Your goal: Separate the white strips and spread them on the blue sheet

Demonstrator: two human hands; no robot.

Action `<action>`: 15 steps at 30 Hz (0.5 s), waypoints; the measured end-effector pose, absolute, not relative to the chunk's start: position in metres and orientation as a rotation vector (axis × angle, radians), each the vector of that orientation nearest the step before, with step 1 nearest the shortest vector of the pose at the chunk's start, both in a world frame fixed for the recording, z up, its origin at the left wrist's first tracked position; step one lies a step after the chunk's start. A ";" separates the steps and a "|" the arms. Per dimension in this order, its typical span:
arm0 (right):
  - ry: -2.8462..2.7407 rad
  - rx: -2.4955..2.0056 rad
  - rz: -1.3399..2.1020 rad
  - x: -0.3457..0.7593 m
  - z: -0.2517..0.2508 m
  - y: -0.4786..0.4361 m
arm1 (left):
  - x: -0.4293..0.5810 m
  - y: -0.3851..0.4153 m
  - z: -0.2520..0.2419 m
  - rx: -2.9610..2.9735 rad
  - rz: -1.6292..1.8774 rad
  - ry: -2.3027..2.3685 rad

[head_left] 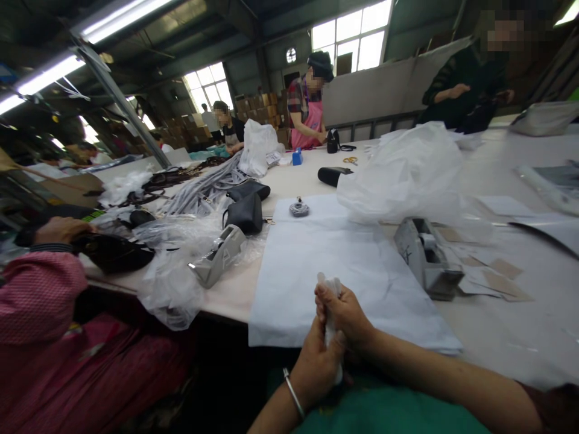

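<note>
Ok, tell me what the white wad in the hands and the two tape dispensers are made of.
The wad: crumpled, matte, soft-looking, probably tissue paper. The left dispenser and right dispenser: grey, hard-edged, dull sheen, probably moulded plastic.

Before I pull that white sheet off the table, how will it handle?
Probably floppy and light: the white sheet lies thin, faintly creased and overhangs the table edge. Likely crumples easily, like the wad squeezed between left hand and right hand.
</note>
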State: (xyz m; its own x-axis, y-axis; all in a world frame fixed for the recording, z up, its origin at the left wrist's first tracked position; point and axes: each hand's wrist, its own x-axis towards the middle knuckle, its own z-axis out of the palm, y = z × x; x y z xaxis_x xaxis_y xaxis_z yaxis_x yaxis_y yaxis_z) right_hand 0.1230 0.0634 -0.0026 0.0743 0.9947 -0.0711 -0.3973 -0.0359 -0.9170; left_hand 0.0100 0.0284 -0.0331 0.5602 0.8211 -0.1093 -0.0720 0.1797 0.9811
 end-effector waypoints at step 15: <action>-0.362 -0.860 1.760 0.159 0.007 0.074 | 0.026 0.027 -0.060 1.896 0.721 0.964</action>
